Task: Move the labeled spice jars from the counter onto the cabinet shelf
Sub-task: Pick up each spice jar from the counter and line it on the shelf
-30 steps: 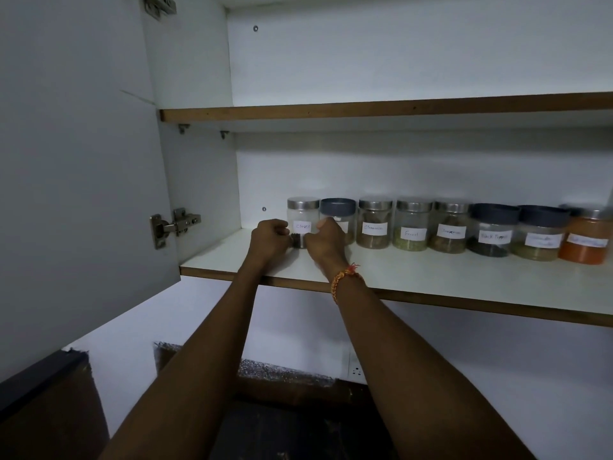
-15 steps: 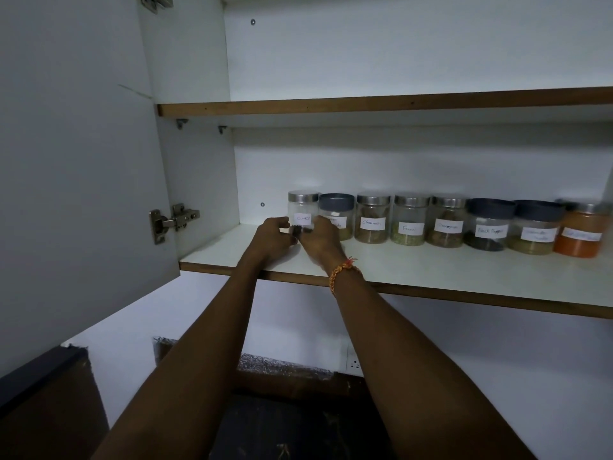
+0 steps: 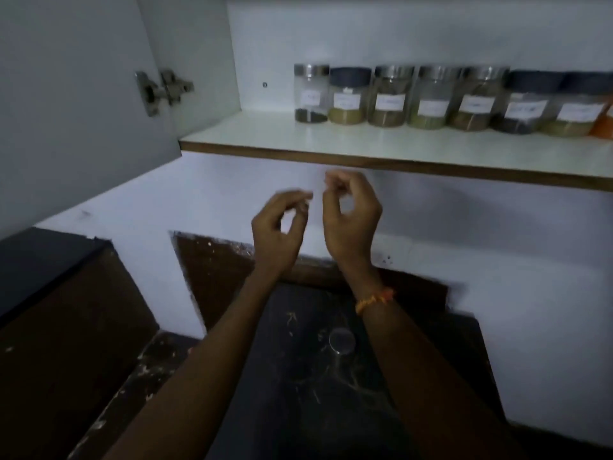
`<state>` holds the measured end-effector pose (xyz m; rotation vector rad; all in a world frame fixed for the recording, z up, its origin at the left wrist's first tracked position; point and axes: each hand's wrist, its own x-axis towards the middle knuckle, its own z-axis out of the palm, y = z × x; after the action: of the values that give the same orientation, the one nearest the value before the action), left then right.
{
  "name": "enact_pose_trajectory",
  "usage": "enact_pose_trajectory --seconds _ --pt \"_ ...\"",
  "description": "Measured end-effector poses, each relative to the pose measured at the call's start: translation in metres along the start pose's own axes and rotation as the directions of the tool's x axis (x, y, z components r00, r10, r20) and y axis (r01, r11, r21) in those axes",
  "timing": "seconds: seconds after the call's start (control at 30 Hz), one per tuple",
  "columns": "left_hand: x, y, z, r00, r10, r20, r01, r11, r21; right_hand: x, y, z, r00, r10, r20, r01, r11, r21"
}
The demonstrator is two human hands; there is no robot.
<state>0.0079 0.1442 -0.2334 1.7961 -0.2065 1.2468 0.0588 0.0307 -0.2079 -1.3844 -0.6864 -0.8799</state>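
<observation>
Left fingers [image 3: 300,202]: loosely curled, thumb and fingertips close together, blurred; nothing visibly held.
Right fingers [image 3: 335,184]: curled inward toward the thumb, blurred; nothing visibly held.
Left hand [image 3: 277,232]: raised below the shelf edge, near frame centre, just beside the right hand at its 9 o'clock, not touching it.
Right hand [image 3: 351,224]: raised a little higher than the left, just under the shelf edge; orange thread bracelet [image 3: 373,300] on the wrist.
Spice jars [image 3: 434,97]: standing upright in one row at the back of the shelf, at 1 o'clock from the hands, side by side, each with a white label; writing too blurred to read.
Leftmost jar [image 3: 311,93]: silver lid, dark contents at the bottom, at 12 o'clock from the hands, well apart from them.
Rightmost jar [image 3: 605,122]: orange contents, cut off by the frame edge at 3 o'clock of the row.
Shelf [image 3: 331,141]: white top, brown front edge, bare in front of the row.
Cabinet door [image 3: 73,104]: open, at 10 o'clock, metal hinge [image 3: 162,91] on its inner face.
Counter [image 3: 315,376]: dark, at 6 o'clock below the forearms; one small round silver-topped object [image 3: 341,340] on it between the arms, kind unclear.
</observation>
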Motion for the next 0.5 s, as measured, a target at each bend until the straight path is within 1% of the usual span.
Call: enact_pose_trajectory --seconds 0.07,0.1,0.17,0.23,0.3,0.37,0.4,0.43,0.5 --pt "-0.054 -0.024 0.004 0.980 -0.171 0.100 0.168 0.985 0.036 -0.049 0.025 -0.016 0.987 0.159 0.036 -0.156 0.985 -0.073" --pt "-0.081 -0.036 0.006 0.949 -0.279 0.149 0.271 0.960 0.075 -0.073 0.038 -0.024 0.964 0.257 0.064 -0.249 0.961 -0.119" --pt "-0.131 -0.060 0.010 0.848 -0.478 0.229 0.448 0.878 0.170 -0.118 0.066 -0.041 0.886 0.444 0.132 -0.405 0.881 -0.244" --pt "-0.170 -0.076 0.017 0.734 -0.616 0.285 0.556 0.786 0.268 -0.157 0.092 -0.057 0.766 0.616 0.181 -0.514 0.757 -0.403" --pt "-0.198 -0.088 0.026 0.604 -0.722 0.337 0.635 0.691 0.345 -0.187 0.111 -0.071 0.614 0.761 0.210 -0.559 0.606 -0.565" --pt "-0.220 -0.096 0.035 0.479 -0.789 0.385 0.669 0.612 0.421 -0.210 0.123 -0.083 0.454 0.866 0.210 -0.550 0.458 -0.699" --pt "-0.228 -0.098 0.040 0.424 -0.808 0.408 0.678 0.582 0.449 -0.219 0.128 -0.087 0.391 0.897 0.207 -0.535 0.404 -0.742" --pt "-0.234 -0.100 0.044 0.377 -0.822 0.427 0.688 0.558 0.465 -0.226 0.131 -0.091 0.341 0.916 0.210 -0.518 0.370 -0.771" --pt "-0.240 -0.105 0.054 0.324 -0.835 0.445 0.710 0.526 0.469 -0.236 0.138 -0.095 0.283 0.930 0.236 -0.503 0.353 -0.789"
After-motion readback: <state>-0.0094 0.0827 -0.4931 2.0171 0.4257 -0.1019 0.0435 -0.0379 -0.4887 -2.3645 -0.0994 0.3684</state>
